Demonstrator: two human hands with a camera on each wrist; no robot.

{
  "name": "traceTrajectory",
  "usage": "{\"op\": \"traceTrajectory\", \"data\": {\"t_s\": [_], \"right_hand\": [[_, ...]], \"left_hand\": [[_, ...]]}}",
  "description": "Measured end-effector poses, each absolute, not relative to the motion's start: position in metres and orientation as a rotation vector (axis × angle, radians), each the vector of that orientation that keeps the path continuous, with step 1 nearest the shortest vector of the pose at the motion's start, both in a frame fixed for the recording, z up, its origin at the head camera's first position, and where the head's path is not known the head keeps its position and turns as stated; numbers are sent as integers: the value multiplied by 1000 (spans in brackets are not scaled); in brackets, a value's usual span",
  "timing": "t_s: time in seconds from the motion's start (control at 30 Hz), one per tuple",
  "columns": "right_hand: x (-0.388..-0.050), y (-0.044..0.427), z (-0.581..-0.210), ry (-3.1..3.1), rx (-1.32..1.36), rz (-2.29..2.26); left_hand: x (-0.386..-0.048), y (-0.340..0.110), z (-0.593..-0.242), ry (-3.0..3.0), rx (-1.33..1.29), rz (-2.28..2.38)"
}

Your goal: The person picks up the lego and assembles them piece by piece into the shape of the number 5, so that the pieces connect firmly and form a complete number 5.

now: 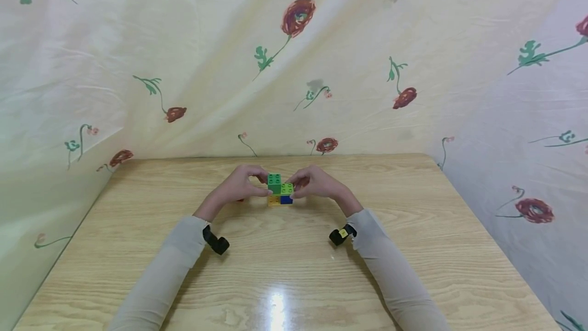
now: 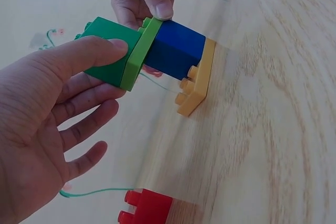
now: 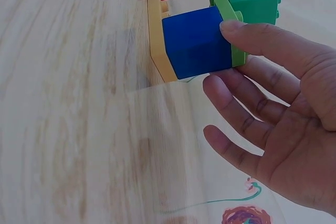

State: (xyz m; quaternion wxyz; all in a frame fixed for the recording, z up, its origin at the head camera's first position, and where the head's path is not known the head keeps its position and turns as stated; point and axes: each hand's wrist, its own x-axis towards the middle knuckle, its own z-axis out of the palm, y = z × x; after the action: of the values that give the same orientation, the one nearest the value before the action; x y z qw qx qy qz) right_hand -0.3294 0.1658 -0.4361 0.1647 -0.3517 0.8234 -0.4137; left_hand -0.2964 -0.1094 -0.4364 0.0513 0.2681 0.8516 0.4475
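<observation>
A stack of blocks stands on the table: a flat yellow block [image 2: 200,80] at the bottom, a blue block [image 3: 197,43] on one end of it, a thin light-green block [image 2: 140,55] above the blue, and a green block [image 1: 274,184] on top, overhanging the yellow one. My left hand [image 2: 58,98] pinches the green block between thumb and fingers. From the other side my right hand [image 3: 283,87] pinches the light-green block at its edge, the thumb tip also against the blue block. The lower fingers of both hands are spread.
A red block [image 2: 152,207] lies on the table to the left of the stack, mostly behind my left hand in the head view. The wooden table [image 1: 275,249] meets a flower-patterned cloth [image 1: 220,65] along its back and sides.
</observation>
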Motion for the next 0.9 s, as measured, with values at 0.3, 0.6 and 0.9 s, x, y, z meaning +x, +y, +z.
{"op": "traceTrajectory", "data": {"t_s": [0.3,0.6,0.9], "right_hand": [[-329,166,-434,2339,-974,-1191],[-332,166,-435,2326,-981,-1206],[-333,167,-434,2329,-987,-1200]], "left_hand": [[-298,-109,-435,2595,830,1349],[-301,-108,-434,2603,845,1332],[-302,-107,-431,2604,825,1312]]}}
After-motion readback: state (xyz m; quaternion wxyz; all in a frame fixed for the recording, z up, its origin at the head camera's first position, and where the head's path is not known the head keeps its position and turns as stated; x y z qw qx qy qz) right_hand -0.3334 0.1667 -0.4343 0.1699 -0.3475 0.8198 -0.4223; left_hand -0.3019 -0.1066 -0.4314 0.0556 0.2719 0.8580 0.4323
